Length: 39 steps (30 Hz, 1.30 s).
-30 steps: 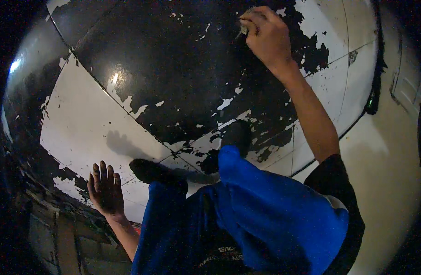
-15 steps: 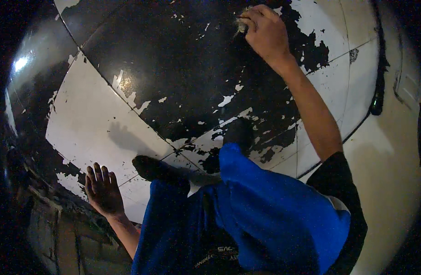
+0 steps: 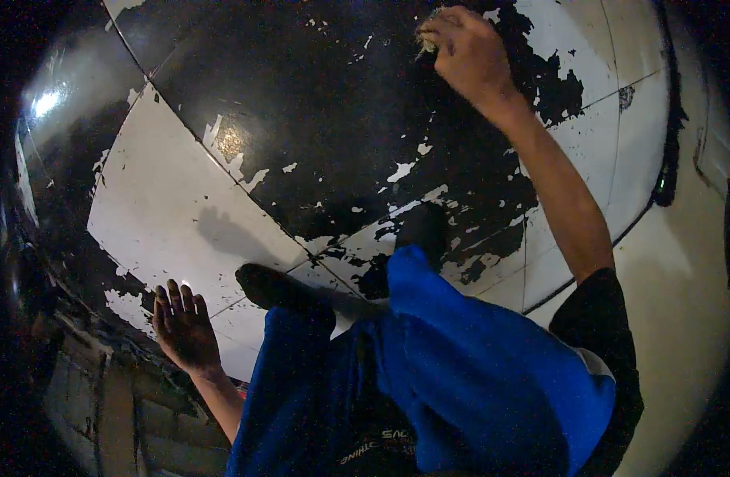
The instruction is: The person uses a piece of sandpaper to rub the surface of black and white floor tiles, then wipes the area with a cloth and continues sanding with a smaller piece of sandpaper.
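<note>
My right hand (image 3: 478, 67) reaches out to the far side, its fingers closed on a pale, frayed scouring pad (image 3: 429, 41). Pad and fingertips appear to be at the black-coated part of the tiled surface (image 3: 317, 119). At the lower left, my left hand (image 3: 188, 330) is empty, palm up, with its fingers stretched and darkened by grime. It is over or beside the near-left edge of a white tile (image 3: 166, 191); whether it touches is unclear. Ragged white patches show where the black layer is broken.
My dark-covered feet (image 3: 263, 286) stand on the tiles below my blue trousers (image 3: 484, 350). A dark raised edging (image 3: 667, 159) curves along the right, with a pale surface (image 3: 659, 318) beyond. Brickwork or blocks (image 3: 118, 405) lie at the lower left.
The whole view has shifted slightly, so the tiles appear a little farther right. My right hand still grips the pad at nearly the same spot; my left hand stays open.
</note>
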{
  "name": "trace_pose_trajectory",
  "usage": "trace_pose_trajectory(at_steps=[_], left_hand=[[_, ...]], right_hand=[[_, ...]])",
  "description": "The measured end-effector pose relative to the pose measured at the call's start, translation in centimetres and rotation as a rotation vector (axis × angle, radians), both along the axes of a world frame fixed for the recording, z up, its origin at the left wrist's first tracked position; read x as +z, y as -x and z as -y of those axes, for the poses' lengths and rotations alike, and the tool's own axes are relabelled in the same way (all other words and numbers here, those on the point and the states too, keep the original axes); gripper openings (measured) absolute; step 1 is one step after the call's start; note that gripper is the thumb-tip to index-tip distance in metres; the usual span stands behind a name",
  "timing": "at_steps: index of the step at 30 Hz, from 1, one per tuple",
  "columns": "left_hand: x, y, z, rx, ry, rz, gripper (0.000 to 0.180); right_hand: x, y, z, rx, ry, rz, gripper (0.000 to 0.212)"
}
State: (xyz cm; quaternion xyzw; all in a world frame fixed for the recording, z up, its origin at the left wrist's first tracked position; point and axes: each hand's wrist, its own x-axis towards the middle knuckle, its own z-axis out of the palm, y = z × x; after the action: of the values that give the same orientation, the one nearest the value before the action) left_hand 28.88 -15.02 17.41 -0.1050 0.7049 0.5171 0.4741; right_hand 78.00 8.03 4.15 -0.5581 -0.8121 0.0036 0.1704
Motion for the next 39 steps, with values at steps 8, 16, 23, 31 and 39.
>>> trace_pose_trajectory(at_steps=[8,16,23,31,39], left_hand=[[0.4,0.3,0.8,-0.095,-0.096,0.082,0.043],[0.0,-0.8,0.2,-0.076,-0.042,0.064,0.045],[-0.4,-0.8,0.3,-0.103,-0.038,0.051,0.061],[0.5,-2.0,-0.1,-0.020,0.003,0.038,0.059],[-0.2,-2.1,-0.2,-0.085,-0.037,0.086,0.054]], right_hand=[[-0.3,-0.4,0.6,-0.015,0.133,-0.055,0.016],[0.2,-0.5,0.6,-0.088,0.143,-0.037,0.017],[-1.2,-1.7,0.9,-0.023,0.111,-0.105,0.020],[-0.1,-0.9,-0.1,-0.007,0.124,-0.040,0.017],[-0.5,-1.8,-1.8,0.000,0.131,-0.085,0.012]])
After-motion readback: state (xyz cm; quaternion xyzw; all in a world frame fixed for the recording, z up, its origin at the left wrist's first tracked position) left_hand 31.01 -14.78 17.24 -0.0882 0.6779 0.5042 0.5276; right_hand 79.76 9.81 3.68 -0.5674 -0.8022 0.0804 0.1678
